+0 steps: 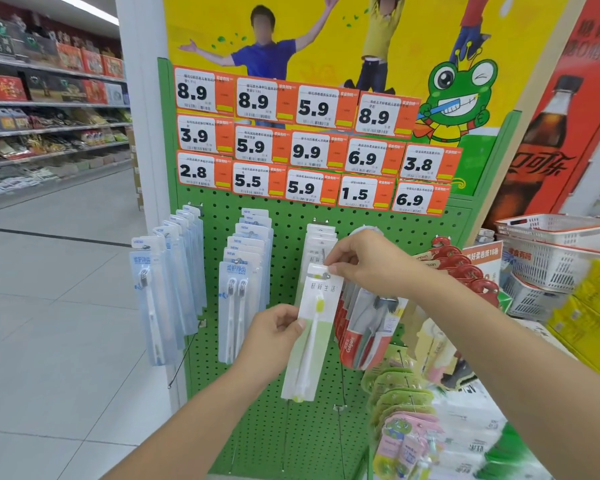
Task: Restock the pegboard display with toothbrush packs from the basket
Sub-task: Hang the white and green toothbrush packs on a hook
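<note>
Mid-hang on green pegboard (291,216), third hook from its left edge. Toothbrush pack (312,327) pinched at top by right hand (364,263), gripped mid-body by left hand (274,336). Next, probably: hang-hole threaded over hook tip, slid back. Basket not identified.

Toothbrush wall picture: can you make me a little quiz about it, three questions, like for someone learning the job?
1. True or false: both hands hold the same white toothbrush pack.
2. Which hand pinches the top of that pack at the hook? A) left hand B) right hand
3. Fill in: the pegboard is coloured ____.

Key: 1 true; 2 B; 3 green.
</note>
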